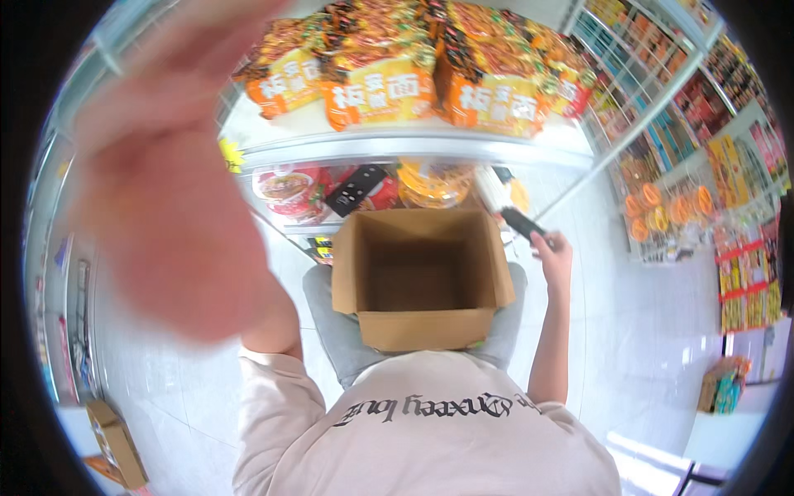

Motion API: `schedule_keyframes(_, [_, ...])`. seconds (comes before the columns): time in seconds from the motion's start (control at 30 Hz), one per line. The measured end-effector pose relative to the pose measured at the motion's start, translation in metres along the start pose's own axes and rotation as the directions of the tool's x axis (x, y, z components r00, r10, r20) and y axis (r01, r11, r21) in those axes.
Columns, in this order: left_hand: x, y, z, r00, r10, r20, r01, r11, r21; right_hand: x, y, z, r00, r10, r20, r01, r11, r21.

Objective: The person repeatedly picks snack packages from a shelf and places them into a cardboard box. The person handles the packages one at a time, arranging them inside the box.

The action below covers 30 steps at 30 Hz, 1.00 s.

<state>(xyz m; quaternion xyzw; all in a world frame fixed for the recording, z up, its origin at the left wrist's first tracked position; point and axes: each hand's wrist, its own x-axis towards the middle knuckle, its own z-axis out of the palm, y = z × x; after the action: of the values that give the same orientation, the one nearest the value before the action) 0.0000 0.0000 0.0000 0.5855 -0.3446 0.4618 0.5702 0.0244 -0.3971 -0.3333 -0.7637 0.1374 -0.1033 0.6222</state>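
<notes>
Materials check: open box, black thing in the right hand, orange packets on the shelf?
Open box: likely cardboard, matte; plain brown walls, folded flaps.
Black thing in the right hand: possibly plastic, from its dark, solid look; too small to be sure.
Orange packets: probably plastic film, fairly glossy; puffed, creased pouches.

Brightly lit, glaring off glossy pale floor tiles (645,355); shadowed inside the open brown cardboard box (426,331); heavily blurred across the bare left grip (169,202); bowed toward the blackened edges.
</notes>
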Motion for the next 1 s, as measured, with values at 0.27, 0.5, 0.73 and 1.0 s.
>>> schedule_keyframes(0.27, [-0.063,-0.154,-0.048,0.844,-0.378,-0.38,0.472,0.86,0.195,0.092,0.092,0.033,0.948,-0.165,-0.271,0.16,0.986,-0.039])
schedule_keyframes(0.5, [-0.081,-0.224,-0.098,0.846,-0.318,-0.428,0.518,0.68,0.52,0.143,0.124,0.051,0.95,-0.188,-0.249,0.156,0.977,-0.144])
schedule_keyframes(0.73, [-0.054,-0.275,-0.117,0.756,-0.511,-0.409,0.654,0.623,0.43,0.15,0.146,0.039,0.984,-0.14,-0.114,0.126,0.985,-0.122])
schedule_keyframes(1.0, [-0.046,-0.26,-0.104,0.799,-0.459,-0.39,0.593,0.708,0.382,0.101,0.115,0.019,0.977,-0.192,-0.093,0.14,0.906,-0.399])
